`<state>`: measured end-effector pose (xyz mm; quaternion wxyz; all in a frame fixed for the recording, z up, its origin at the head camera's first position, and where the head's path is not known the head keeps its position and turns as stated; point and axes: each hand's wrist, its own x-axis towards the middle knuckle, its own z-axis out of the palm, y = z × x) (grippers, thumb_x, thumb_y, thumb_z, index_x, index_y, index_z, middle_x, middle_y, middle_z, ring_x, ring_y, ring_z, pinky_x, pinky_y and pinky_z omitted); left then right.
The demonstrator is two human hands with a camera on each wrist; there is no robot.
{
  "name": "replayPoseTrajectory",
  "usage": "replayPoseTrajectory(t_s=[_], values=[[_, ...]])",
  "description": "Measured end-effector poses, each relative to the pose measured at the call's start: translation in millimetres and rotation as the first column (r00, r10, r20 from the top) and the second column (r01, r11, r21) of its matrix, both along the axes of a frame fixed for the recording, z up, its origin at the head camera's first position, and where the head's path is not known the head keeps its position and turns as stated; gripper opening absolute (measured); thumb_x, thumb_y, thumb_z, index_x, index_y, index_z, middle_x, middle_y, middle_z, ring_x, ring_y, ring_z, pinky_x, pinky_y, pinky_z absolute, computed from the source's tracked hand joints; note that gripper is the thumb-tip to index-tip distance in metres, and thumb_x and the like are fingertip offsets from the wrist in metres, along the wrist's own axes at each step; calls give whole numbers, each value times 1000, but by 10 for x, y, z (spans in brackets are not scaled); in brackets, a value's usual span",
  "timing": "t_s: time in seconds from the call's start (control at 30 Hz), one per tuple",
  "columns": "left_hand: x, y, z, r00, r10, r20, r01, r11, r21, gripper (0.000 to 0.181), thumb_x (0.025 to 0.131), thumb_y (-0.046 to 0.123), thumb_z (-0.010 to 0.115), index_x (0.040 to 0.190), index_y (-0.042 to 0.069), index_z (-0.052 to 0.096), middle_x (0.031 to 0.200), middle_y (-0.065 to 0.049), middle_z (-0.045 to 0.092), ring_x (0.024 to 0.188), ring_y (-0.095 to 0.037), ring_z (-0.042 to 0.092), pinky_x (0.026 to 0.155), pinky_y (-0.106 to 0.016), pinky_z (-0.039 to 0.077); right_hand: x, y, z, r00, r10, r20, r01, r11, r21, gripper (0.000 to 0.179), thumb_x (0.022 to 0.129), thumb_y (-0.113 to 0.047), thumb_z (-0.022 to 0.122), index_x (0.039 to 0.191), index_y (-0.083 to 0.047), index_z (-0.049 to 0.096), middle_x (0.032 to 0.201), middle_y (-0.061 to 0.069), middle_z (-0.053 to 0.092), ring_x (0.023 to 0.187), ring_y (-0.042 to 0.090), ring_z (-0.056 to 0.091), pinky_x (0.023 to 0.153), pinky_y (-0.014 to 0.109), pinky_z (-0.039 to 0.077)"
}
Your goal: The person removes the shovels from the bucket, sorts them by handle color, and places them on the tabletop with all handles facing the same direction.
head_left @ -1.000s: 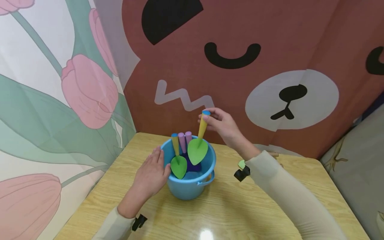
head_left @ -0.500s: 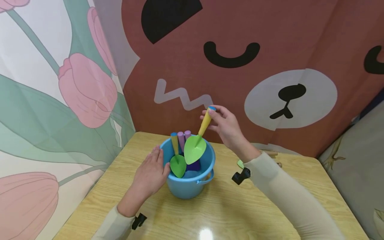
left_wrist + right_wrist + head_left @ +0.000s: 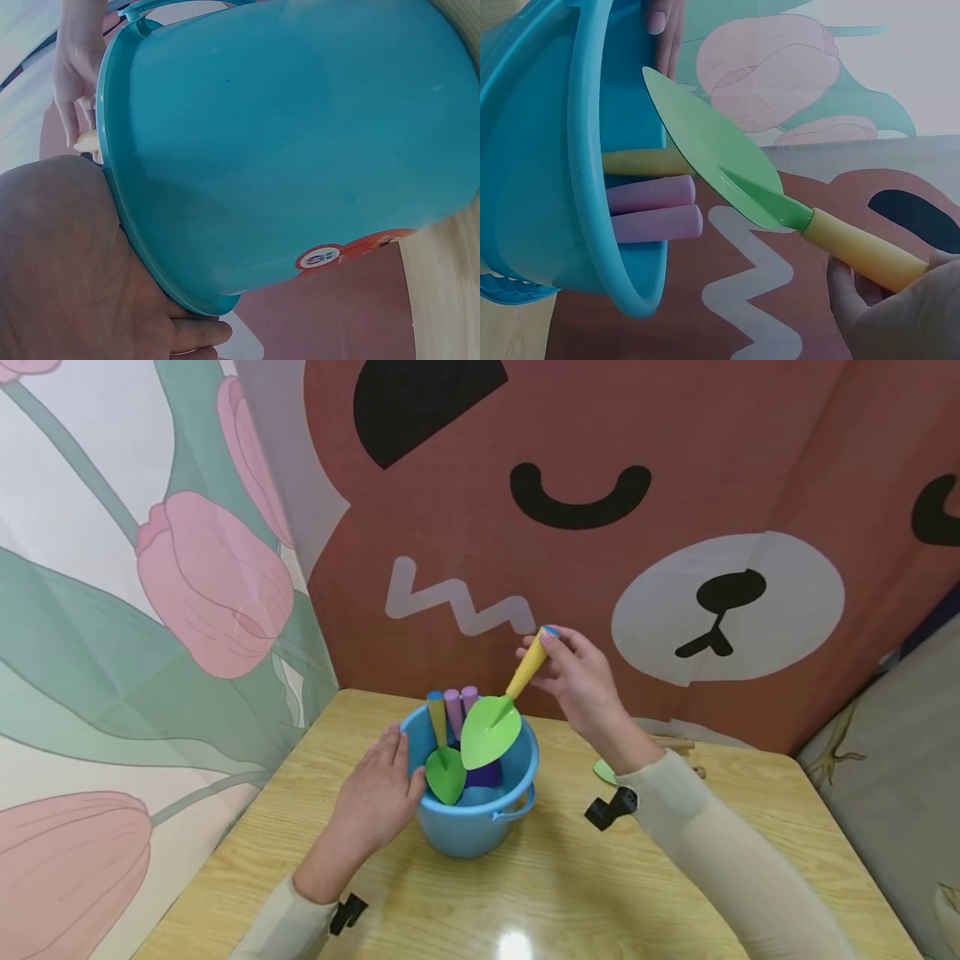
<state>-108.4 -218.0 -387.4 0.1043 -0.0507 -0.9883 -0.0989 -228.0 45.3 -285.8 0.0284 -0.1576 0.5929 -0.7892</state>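
A blue bucket [image 3: 465, 835] stands on the table, its rim touched on the left by my left hand [image 3: 381, 793], whose fingers lie straight along it. By its yellow handle, my right hand [image 3: 588, 681] pinches a light green trowel [image 3: 491, 731], the blade tilted down over the bucket's opening. Inside the bucket stands a second green trowel [image 3: 446, 777] with a yellow handle. Behind that one lean two purple handles [image 3: 453, 706] and a dark purple blade [image 3: 486, 774], partly hidden. In the right wrist view the held trowel [image 3: 712, 150] is apart from the rim.
The wooden table [image 3: 570, 893] carries a light green piece [image 3: 604, 771] and some wooden sticks [image 3: 678, 744], partly covered by my right forearm. A bear-print backdrop [image 3: 570, 577] rises behind the table, with a tulip-print one [image 3: 217, 585] at left. The bucket's handle [image 3: 517, 810] hangs at its right front.
My right hand has moved right, and the trowel's handle has tipped over to the right while its blade stays above the bucket. The left hand stays on the rim.
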Motion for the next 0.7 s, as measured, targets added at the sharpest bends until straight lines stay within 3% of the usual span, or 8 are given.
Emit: replayPoseTrajectory(t_s=[0.33, 0.7], values=[[4, 2, 7, 1000, 0, -3, 0, 1000, 0, 69, 107, 40, 37, 152, -11, 33, 163, -27, 25, 153, -39, 22, 123, -52, 25, 12, 116, 5, 998, -46, 42, 49, 996, -81, 43, 99, -33, 65, 131, -7, 54, 123, 12, 66, 118, 31, 66, 96, 45, 57], [-10, 2, -2, 1000, 2, -3, -2, 1000, -1, 69, 107, 41, 37, 153, -11, 33, 162, -27, 26, 153, -38, 23, 123, -52, 25, -14, 293, -2, 995, -14, 99, 34, 977, -211, 40, 99, -31, 65, 129, -7, 55, 124, 15, 62, 114, 29, 69, 93, 41, 59]])
